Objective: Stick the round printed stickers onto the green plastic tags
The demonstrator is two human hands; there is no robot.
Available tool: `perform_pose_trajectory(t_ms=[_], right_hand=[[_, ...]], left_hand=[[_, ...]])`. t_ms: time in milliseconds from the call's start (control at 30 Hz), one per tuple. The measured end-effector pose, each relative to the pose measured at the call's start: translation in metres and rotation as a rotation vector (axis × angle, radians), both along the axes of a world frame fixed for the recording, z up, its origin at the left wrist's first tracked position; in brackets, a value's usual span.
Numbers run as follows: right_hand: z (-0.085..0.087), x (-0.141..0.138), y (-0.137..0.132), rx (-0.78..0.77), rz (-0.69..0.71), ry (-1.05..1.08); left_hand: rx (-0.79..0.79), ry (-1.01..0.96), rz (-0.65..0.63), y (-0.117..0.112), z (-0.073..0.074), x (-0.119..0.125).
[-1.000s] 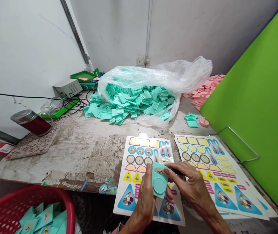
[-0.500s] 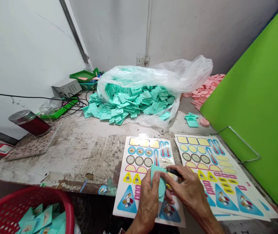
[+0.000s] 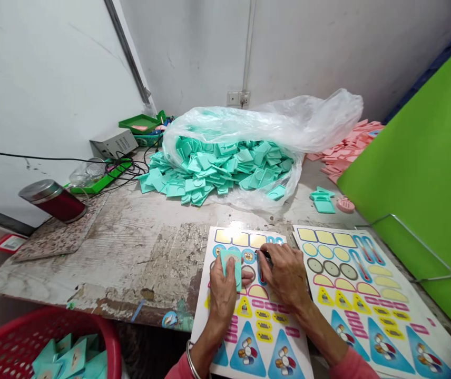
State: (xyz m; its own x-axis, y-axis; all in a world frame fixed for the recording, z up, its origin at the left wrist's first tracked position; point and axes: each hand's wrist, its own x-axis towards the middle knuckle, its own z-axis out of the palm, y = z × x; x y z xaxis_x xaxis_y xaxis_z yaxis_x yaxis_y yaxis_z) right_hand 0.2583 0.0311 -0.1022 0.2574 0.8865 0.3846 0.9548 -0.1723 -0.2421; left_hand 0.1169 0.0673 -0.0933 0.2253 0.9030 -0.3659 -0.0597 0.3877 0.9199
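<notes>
My left hand (image 3: pixel 221 297) is closed around a flat teal plastic piece (image 3: pixel 231 260), tilted up, with the thumb across its face. My right hand (image 3: pixel 286 271) rests over the upper part of the near sticker sheet (image 3: pixel 249 313), beside the round stickers. Its fingers pinch a small black tool (image 3: pixel 265 253), mostly hidden, so its kind cannot be made out. Printed on this sheet are yellow rectangles, thermometers, dials and blue triangles with pills. A second sticker sheet (image 3: pixel 352 268) of the same pattern lies to the right.
A heap of teal pieces (image 3: pixel 209 163) spills from a clear plastic bag (image 3: pixel 265 123). Pink pieces (image 3: pixel 347 150) lie behind a green panel (image 3: pixel 419 179). At left stand a red tumbler (image 3: pixel 54 200) and a red basket (image 3: pixel 110 337) holding teal pieces. A wire bracket (image 3: pixel 423 242) juts out at right.
Both hands have moved up the near sheet and apart. The right hand has left the teal piece and brought the black tool to the round stickers; the left still holds the piece.
</notes>
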Motion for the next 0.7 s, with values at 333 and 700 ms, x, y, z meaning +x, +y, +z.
perform_pose_trajectory(t_ms=[333, 700], right_hand=[[-0.009, -0.006, -0.002, 0.004, 0.014, 0.051], [-0.003, -0.01, -0.002, 0.001, -0.062, -0.084]], left_hand=[[-0.001, 0.073, -0.049, 0.001, 0.003, -0.001], [0.016, -0.001, -0.061, -0.001, -0.008, -0.002]])
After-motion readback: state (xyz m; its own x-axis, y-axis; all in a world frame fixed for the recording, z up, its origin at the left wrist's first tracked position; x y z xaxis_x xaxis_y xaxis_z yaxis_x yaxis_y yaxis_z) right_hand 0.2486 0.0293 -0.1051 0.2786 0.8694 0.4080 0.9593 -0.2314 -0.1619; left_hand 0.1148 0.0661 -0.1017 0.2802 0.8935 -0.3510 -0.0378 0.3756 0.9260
